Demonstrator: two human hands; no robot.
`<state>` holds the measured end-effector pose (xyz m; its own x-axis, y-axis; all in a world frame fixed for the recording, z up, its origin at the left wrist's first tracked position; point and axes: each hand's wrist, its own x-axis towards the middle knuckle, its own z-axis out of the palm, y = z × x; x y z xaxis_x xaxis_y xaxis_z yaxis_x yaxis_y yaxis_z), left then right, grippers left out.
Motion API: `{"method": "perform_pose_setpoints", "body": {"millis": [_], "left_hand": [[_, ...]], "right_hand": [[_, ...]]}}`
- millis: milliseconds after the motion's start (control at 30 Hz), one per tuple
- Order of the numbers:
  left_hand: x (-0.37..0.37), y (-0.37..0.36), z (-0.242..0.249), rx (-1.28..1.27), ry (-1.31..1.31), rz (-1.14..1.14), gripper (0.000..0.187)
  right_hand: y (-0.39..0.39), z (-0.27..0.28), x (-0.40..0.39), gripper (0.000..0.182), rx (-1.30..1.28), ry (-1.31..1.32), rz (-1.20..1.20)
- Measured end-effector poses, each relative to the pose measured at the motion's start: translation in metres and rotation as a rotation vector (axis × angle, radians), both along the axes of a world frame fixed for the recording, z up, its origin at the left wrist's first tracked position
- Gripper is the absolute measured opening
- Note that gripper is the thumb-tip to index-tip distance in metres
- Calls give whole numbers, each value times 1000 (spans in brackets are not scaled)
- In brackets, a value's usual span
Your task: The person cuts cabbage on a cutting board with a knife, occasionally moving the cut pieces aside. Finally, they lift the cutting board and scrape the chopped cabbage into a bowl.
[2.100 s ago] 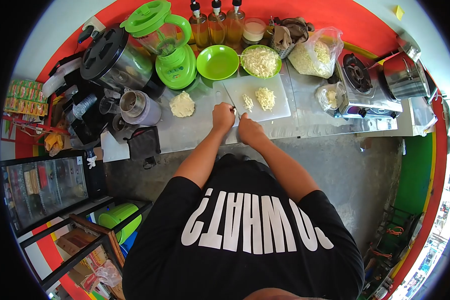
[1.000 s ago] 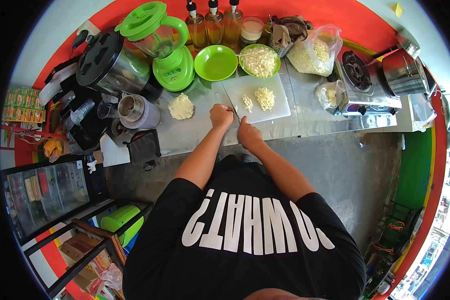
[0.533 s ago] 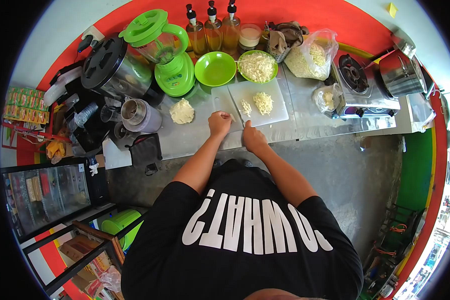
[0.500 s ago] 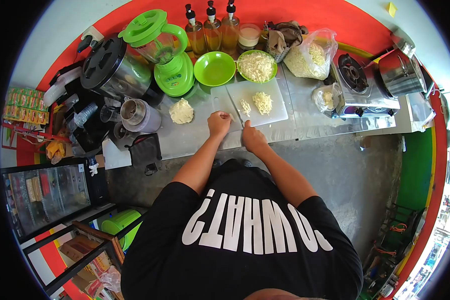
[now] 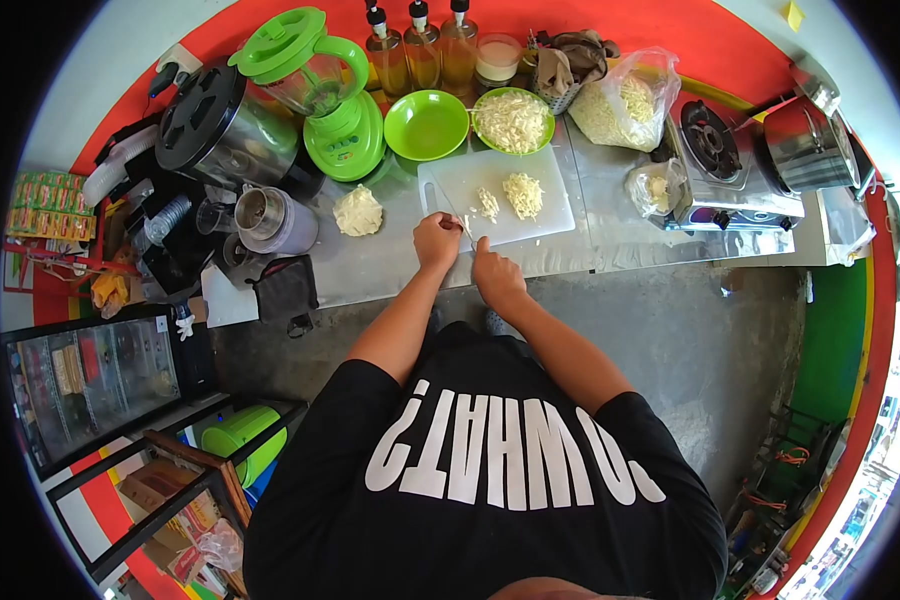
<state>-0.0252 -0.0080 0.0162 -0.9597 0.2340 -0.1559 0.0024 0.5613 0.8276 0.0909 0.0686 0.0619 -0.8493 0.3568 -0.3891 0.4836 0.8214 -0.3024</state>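
My left hand [image 5: 437, 241] is closed in a pinch on a small pale food piece [image 5: 466, 222] at the near left part of the white chopping board [image 5: 545, 227]. Just right of it, my right hand [image 5: 498, 277] is wrapped round the handle of a knife [image 5: 472, 238], whose thin blade points away over the board. Fingers hide most of the handle. A small heap of pale cut strips [image 5: 488, 204] lies beyond the blade, with a larger heap of shreds [image 5: 522, 196] to its right. Left of the board sits a pale, uneven lump [image 5: 358, 212] on the metal counter.
Behind the board stand an empty green bowl [image 5: 426, 126] and a green bowl of pale shreds [image 5: 512, 120]. A green blender [image 5: 344, 140] is at back left. Right are a plastic bag of shreds [image 5: 625, 110] and a gas stove [image 5: 715, 150]. A dark pouch [image 5: 284, 290] hangs over the front edge.
My right hand and the knife have shifted slightly left, closer to my left hand. My left hand stays pinched near the same spot, while the whole view has shifted a little.
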Motion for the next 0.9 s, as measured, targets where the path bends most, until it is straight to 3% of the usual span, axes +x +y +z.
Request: {"method": "perform_pose_setpoints", "body": {"millis": [567,800,900], "left_hand": [[6,6,1,-93,-14,37,12],[8,0,-17,14,47,62,14],[7,-7,-16,133,-37,60,13]], "right_hand": [[-2,-18,-18,20,-60,-31,-92],[28,6,-32,29,-201,-88,-58],[30,10,-20,27,-92,-38,14]]}}
